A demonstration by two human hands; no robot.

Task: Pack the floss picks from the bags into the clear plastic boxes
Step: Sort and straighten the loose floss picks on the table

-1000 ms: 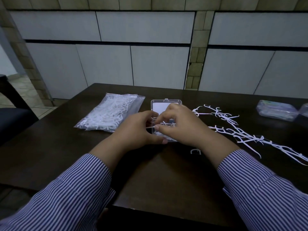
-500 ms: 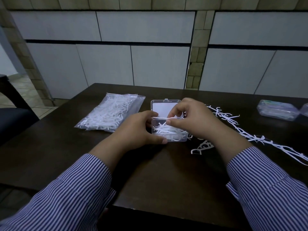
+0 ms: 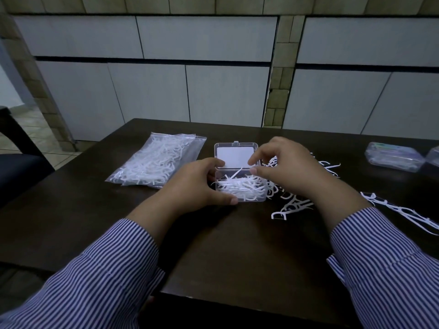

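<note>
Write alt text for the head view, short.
A person's left hand grips the open clear plastic box, part full of white floss picks, while the right hand hovers over it, fingers curled. A bag of picks lies left of the box on the dark table, loose picks right, closed boxes far right.

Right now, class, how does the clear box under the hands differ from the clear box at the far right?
The clear box under the hands lies open; the far-right box is closed. The left hand holds the first; nothing touches the other. Both are clear plastic on the table.
</note>
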